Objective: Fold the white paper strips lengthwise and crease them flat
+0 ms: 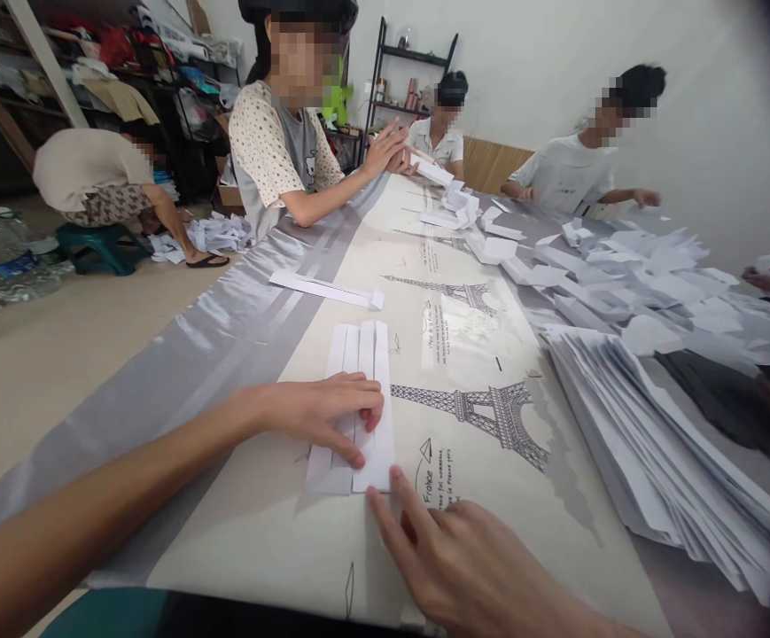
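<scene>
A folded white paper strip (358,354) with lengthwise creases lies on the table in front of me. My left hand (322,412) rests flat on its lower half, fingers stretched out and pressing it down. My right hand (470,558) lies just below the paper's near right corner, its index fingertip touching that corner, fingers spread and holding nothing. The paper sits on a tablecloth (478,354) printed with Eiffel Tower drawings.
A thick stack of white sheets (657,443) fans out at my right. Loose folded papers (624,266) cover the far right of the table. Another folded strip (328,290) lies further up. Three people sit at the table; one person crouches on the floor at left.
</scene>
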A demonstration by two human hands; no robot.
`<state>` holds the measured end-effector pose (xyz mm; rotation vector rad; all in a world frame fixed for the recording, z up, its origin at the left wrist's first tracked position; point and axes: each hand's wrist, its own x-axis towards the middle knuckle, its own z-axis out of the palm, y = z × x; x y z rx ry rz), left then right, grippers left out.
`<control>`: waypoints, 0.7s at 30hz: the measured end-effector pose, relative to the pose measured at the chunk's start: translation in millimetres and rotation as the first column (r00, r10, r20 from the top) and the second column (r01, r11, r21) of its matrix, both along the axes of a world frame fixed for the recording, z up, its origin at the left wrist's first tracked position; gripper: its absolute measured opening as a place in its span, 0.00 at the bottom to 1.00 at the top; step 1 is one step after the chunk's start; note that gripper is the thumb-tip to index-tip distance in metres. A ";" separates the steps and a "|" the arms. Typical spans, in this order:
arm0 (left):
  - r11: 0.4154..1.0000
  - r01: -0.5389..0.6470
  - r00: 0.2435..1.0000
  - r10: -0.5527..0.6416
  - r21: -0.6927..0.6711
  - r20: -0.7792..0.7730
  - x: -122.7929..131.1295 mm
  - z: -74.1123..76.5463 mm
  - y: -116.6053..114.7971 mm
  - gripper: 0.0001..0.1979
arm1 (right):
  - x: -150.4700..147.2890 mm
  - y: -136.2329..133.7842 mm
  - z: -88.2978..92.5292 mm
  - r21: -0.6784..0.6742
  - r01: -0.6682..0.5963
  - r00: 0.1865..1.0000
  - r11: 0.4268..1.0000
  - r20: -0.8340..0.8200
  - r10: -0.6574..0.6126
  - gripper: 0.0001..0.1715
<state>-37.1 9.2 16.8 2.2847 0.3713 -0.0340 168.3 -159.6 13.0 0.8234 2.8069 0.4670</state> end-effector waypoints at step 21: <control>0.996 0.008 0.997 -0.015 0.091 0.082 -0.1 -9.6 -3.7 0.24 | 28.0 46.8 -6.9 -0.458 -0.042 0.893 0.888 -0.416 -0.172 0.32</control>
